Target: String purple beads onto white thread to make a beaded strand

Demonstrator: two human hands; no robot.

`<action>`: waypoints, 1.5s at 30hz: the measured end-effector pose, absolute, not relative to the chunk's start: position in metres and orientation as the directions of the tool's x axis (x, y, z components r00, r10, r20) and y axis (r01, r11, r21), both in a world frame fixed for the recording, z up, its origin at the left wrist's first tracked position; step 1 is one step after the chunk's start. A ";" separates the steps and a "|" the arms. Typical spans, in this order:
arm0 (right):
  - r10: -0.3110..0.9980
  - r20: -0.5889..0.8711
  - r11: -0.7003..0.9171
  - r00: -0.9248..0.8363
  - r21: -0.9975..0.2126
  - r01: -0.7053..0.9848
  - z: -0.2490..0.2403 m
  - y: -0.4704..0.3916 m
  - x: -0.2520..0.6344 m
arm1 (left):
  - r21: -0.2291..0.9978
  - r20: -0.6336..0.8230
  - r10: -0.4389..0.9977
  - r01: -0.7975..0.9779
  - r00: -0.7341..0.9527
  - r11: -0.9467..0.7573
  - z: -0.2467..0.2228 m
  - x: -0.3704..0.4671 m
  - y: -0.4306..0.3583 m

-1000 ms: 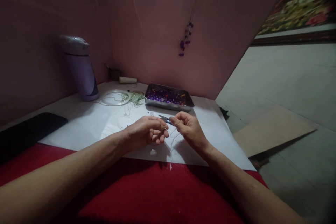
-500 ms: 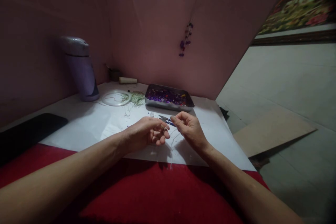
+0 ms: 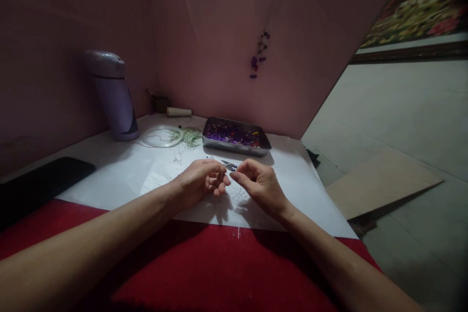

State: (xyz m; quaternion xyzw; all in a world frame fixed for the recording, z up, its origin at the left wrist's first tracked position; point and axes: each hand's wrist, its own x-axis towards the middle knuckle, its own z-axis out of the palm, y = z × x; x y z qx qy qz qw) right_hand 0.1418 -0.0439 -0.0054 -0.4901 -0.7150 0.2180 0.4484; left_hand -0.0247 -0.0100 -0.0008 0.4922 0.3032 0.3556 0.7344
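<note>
My left hand (image 3: 204, 179) pinches a thin white thread (image 3: 227, 166) between thumb and forefinger, its other fingers loosely curled. Close beside it on the right, my right hand (image 3: 259, 183) has thumb and forefinger pressed together on the thread, though the exact grip is too small to make out. Just beyond the fingertips lie small thread snips (image 3: 230, 165) with dark pointed blades, partly covered by my right hand. Behind them stands a metal tray (image 3: 237, 147) full of purple beads with some red and yellow pieces.
On the white paper (image 3: 146, 165) are a clear ring of line (image 3: 161, 136), tangled green thread (image 3: 190, 137) and a spool (image 3: 179, 112). A purple bottle (image 3: 116, 102) stands at left, near a dark flat object (image 3: 51, 175). Strung beads (image 3: 259, 56) hang against the pink wall.
My right hand has moved slightly left and down, and its fingertips are closer to the left hand's. The left hand has shifted a little left and up. Less white thread shows below them.
</note>
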 end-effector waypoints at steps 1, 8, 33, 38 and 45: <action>0.897 0.422 0.424 -0.131 -0.738 0.525 -0.006 -0.044 0.142 | 0.939 -0.090 0.827 -0.228 0.555 0.256 -0.001 -0.025 -0.010; 0.894 0.416 0.430 -0.166 -0.693 0.578 -0.006 -0.045 0.142 | 0.943 -0.073 0.861 -0.247 0.504 0.225 -0.003 -0.025 -0.011; 0.732 0.679 0.400 0.060 -0.498 0.769 -0.005 -0.042 0.143 | 0.963 0.003 0.899 -0.243 0.437 0.115 -0.004 -0.022 -0.011; 0.684 0.725 0.434 0.087 -0.500 0.750 0.001 -0.051 0.139 | 0.977 0.055 0.911 -0.210 0.409 0.035 -0.001 -0.021 -0.013; 0.880 0.474 0.369 0.037 -0.729 0.576 0.002 -0.053 0.133 | 0.983 0.110 0.920 -0.177 0.375 -0.045 0.002 -0.021 -0.014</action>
